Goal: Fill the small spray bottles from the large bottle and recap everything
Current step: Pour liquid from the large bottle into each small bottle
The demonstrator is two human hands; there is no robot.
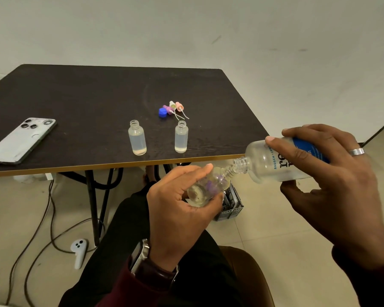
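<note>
Large bottle [275, 160] lies nearly horizontal, neck pointing left into small bottle [208, 185].

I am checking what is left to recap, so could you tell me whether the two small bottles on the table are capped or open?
Open: both small bottles show bare threaded necks, and the spray caps lie behind them.

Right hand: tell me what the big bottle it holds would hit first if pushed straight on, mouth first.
The right hand tips the large bottle down-left. Its mouth already sits at the neck of the small bottle gripped by the left hand, so that neck comes first. Whether they touch is unclear.
</note>
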